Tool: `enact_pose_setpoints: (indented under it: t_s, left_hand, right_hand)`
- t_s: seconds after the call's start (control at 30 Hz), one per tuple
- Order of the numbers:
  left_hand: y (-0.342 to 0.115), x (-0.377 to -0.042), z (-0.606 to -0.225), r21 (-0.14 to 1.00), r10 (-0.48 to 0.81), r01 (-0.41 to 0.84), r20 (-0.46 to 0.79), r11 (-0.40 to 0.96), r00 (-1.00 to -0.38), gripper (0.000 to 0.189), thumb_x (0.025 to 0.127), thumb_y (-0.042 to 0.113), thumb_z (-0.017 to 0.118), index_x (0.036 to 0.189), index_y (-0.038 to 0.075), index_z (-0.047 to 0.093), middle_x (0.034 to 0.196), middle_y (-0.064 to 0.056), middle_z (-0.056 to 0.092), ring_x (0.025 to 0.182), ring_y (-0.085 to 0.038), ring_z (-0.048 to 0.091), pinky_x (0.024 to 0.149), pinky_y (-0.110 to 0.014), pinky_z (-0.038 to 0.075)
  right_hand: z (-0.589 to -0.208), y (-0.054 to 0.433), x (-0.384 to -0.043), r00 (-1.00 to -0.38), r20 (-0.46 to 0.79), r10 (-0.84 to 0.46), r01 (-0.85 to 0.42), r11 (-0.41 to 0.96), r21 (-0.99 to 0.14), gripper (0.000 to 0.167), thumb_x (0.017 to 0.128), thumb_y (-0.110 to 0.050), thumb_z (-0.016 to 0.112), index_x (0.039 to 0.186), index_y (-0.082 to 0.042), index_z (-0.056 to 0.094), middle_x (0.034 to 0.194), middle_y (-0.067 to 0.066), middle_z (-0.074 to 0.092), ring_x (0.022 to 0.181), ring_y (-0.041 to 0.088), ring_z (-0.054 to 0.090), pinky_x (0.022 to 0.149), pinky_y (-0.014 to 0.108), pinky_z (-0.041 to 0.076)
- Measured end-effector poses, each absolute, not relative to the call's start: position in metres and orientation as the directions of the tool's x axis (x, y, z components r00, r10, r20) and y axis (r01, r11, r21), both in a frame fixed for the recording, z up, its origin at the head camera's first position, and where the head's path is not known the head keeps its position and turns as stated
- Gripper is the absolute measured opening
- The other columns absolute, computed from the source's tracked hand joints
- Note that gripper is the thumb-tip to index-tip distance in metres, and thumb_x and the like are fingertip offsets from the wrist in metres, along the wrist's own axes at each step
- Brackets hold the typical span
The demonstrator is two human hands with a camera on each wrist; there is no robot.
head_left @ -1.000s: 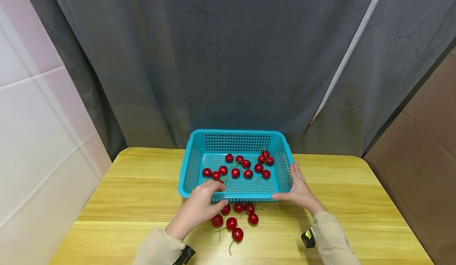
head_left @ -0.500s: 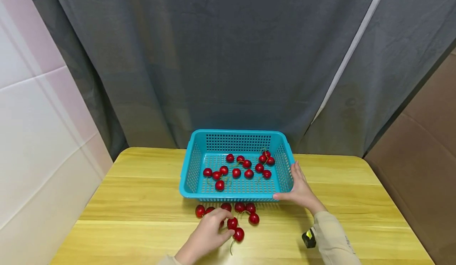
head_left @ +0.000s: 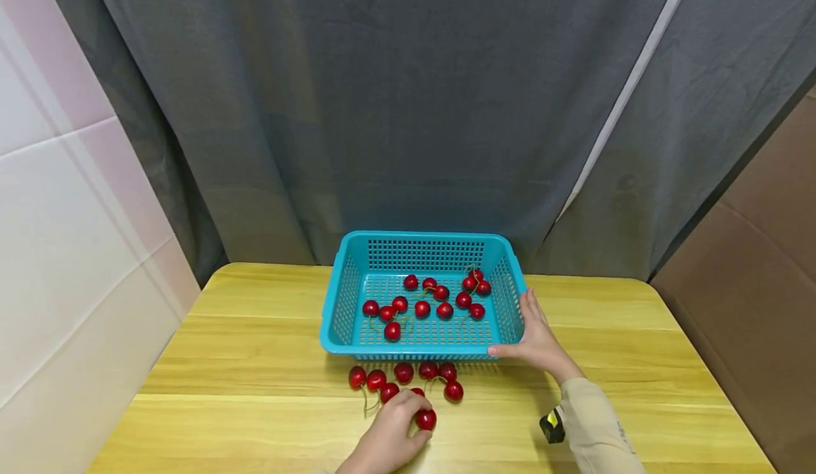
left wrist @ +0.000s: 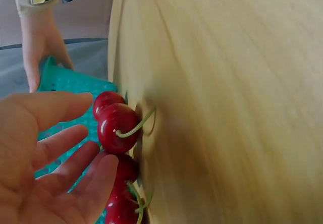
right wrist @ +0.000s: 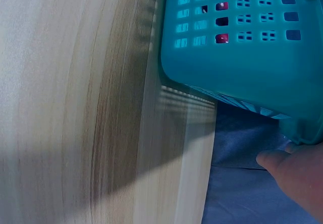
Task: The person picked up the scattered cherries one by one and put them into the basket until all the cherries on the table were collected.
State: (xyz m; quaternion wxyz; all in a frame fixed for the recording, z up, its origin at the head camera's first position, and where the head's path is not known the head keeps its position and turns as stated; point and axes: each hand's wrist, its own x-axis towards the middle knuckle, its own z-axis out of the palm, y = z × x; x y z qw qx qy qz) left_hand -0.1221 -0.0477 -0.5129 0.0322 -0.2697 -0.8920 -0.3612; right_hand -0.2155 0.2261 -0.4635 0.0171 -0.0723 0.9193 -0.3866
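Note:
My left hand (head_left: pixel 392 435) is low over the wooden table, thumb and index finger spread around a red cherry (head_left: pixel 426 419) at the near end of a loose group. In the left wrist view that cherry (left wrist: pixel 118 128), with its green stem, sits just off the fingertips, with a gap on the thumb side. Behind it, a blue plastic basket (head_left: pixel 421 351) holds several cherries. My right hand (head_left: pixel 538 346) grips the basket's near right corner, thumb on the front rim and fingers along the right side. The right wrist view shows only part of this hand (right wrist: pixel 298 176) at the rim.
Several more stemmed cherries (head_left: pixel 404 373) lie in front of the basket, partly behind my left hand. The yellowish wooden table (head_left: pixel 255 360) ends at a grey curtain (head_left: pixel 414 105). A white panel (head_left: pixel 83 212) stands left, a brown board (head_left: pixel 752 283) right.
My left hand has come back from the basket's front left rim toward me, past the loose cherries to the nearest one. A cherry near that rim has come into view. The right hand stays put.

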Motion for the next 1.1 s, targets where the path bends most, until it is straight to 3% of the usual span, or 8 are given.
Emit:
enact_pose_setpoints:
  t_s: [0.6, 1.1]
  left_hand:
    - [-0.040, -0.121, -0.523, 0.571, 0.480, 0.583, 0.340, 0.578, -0.809, 0.023, 0.065, 0.004, 0.074, 0.085, 0.008, 0.063, 0.083, 0.003, 0.054, 0.075, -0.006, 0.052, 0.067, -0.021, 0.048]
    - [-0.040, -0.120, -0.522, 0.629, 0.464, 0.528, 0.284, 0.571, -0.839, 0.020, 0.067, 0.005, 0.073, 0.084, 0.009, 0.064, 0.082, 0.005, 0.055, 0.075, -0.004, 0.052, 0.065, -0.018, 0.048]
  right_hand:
    - [-0.464, 0.226, -0.216, -0.988, 0.039, -0.149, -0.132, 0.687, -0.715, 0.122, 0.061, -0.038, 0.082, 0.142, 0.007, 0.003, 0.149, 0.022, -0.008, 0.135, 0.042, -0.004, 0.105, 0.060, 0.010]
    - [-0.465, 0.226, -0.216, -0.987, 0.044, -0.152, -0.137, 0.678, -0.722, 0.122, 0.061, -0.036, 0.082, 0.142, 0.008, 0.003, 0.149, 0.022, -0.008, 0.136, 0.042, -0.004, 0.106, 0.060, 0.010]
